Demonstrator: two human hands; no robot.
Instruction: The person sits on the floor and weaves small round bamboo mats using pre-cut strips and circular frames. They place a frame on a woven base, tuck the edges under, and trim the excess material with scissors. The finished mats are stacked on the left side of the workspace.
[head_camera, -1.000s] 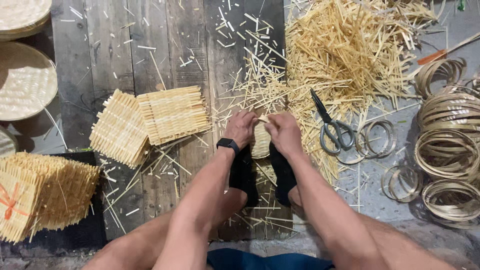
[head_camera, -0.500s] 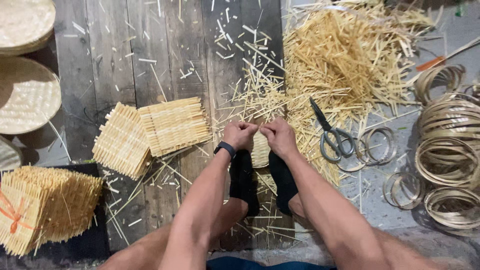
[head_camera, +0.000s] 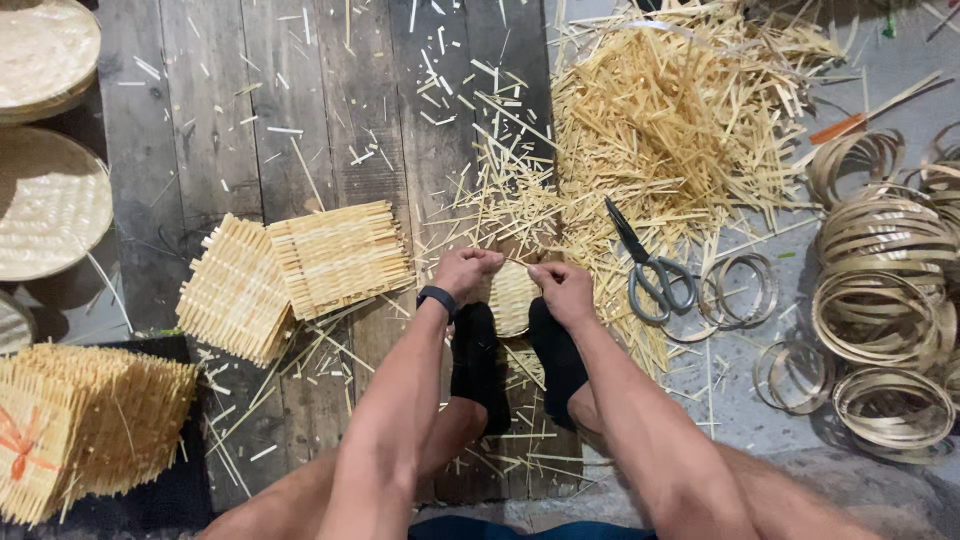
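At the far left, round woven trays (head_camera: 45, 200) lie on the plank floor (head_camera: 200, 120), and below them sits a tied stack of woven squares (head_camera: 85, 430) with an orange band at its edge. Just right of that, two loose woven mats (head_camera: 295, 270) overlap on the planks.

The work in hand looks like weaving a small bamboo mat (head_camera: 512, 295) — it lies on the floor between the hands, held down by two feet in black socks (head_camera: 478, 355). The left hand (head_camera: 465, 270), a dark band at its wrist, has its fingers curled shut on a thin strip at the mat's upper edge. The right hand (head_camera: 562, 290) is likewise closed, pinching at that same edge. Judging by this, a strip is being threaded or pulled tight; the next move likely calls for a fresh strip and steady pressure from the feet.

To the right lie scissors (head_camera: 650, 275) beside the big heap of bamboo strips (head_camera: 680, 110). Further right — coiled bamboo rings (head_camera: 885, 290) in several piles. No packages, labels or signs show anywhere.
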